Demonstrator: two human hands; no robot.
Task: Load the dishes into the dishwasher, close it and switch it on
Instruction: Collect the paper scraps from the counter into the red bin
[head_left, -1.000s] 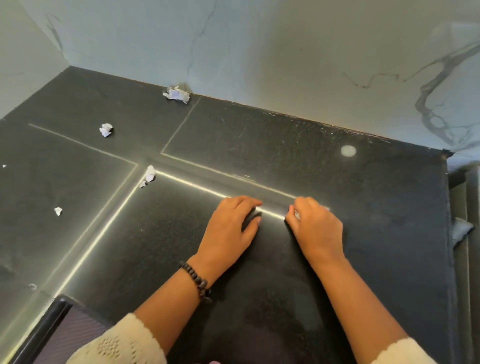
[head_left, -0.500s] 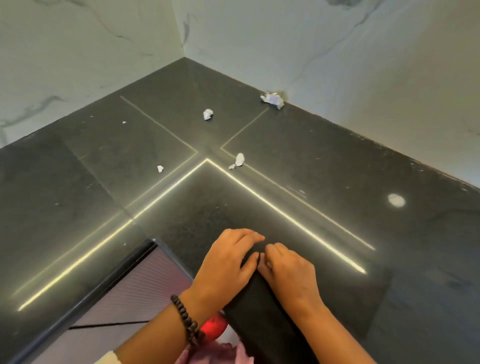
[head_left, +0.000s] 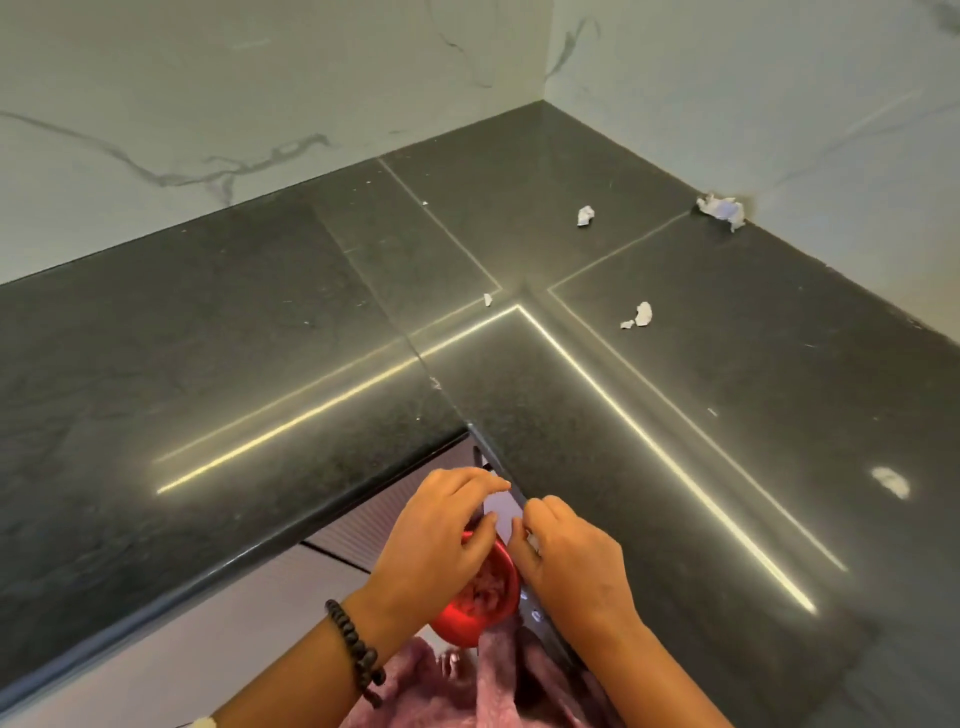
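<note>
Soft, even light fills the scene, and bright strip reflections streak the glossy black countertop (head_left: 701, 374) with a glare spot near its right edge. Wide-angle distortion bows the edges; the hands (head_left: 447, 540) look slightly motion-blurred.

I see dark stone counter (head_left: 218, 332) wrapping inner corner, bright light streaks along its seams. White grey-veined marble walls (head_left: 208, 93) behind. Crumpled paper scraps (head_left: 719, 209) lie near corner. Pale cabinet fronts (head_left: 218, 634) below edge.
</note>
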